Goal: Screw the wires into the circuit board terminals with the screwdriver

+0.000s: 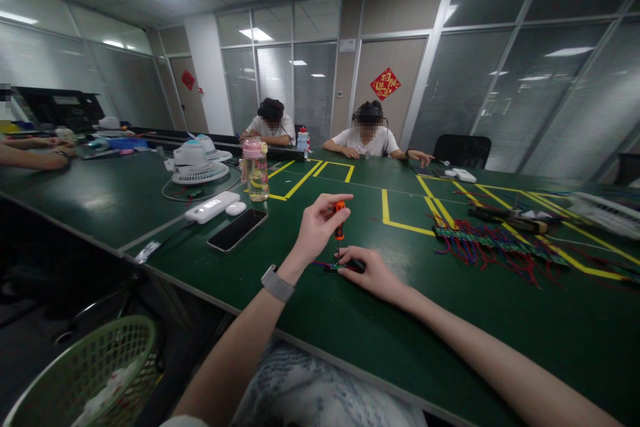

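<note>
My left hand (317,225), with a watch on its wrist, pinches a small orange-handled screwdriver (339,220) upright, tip down. The tip meets a small dark terminal block (340,267) with coloured wires lying on the green table (350,320). My right hand (370,271) lies closed over the right end of that block, pressing it to the table. Both forearms reach in from the bottom edge.
A row of similar blocks with red and blue wires (495,247) lies to the right among yellow tape lines. A phone (237,229), power bank (212,207), pink bottle (257,170) and fans (197,163) stand left. Two people sit across the table. A green basket (95,373) sits lower left.
</note>
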### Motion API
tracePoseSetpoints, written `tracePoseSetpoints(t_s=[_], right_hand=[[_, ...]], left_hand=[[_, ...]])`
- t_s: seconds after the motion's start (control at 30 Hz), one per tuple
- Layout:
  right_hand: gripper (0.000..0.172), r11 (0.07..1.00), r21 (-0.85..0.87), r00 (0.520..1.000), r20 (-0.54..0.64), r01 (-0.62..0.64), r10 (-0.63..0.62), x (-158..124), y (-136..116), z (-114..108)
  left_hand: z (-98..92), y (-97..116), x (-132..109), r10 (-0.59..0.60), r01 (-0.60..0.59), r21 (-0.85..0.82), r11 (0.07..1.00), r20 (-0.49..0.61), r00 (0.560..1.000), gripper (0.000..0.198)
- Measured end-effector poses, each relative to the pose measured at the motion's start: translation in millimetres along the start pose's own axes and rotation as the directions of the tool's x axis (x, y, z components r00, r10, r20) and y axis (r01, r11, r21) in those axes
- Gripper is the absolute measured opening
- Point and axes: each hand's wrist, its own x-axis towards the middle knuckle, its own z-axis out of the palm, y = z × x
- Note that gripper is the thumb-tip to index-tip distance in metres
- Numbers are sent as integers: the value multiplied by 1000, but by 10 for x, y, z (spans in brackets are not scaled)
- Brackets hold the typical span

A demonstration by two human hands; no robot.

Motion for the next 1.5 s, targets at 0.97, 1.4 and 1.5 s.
tracePoseSetpoints(t_s=[0.97, 1.4, 1.5], right_hand=[[3, 1000, 5, 1000, -1, -9, 9, 4, -14, -3], [3, 1000, -5, 1000, -13, 17, -17, 0, 38, 16], [3, 1000, 2, 1000, -15, 18, -18, -1, 47, 18]], left_hand=[[-6, -75, 18, 10, -3, -116, 993, 61, 998, 32], [6, -25, 11, 0, 7, -106, 994, 62, 998, 33], [7, -24, 5, -24, 36, -153, 988, 78, 997, 37]])
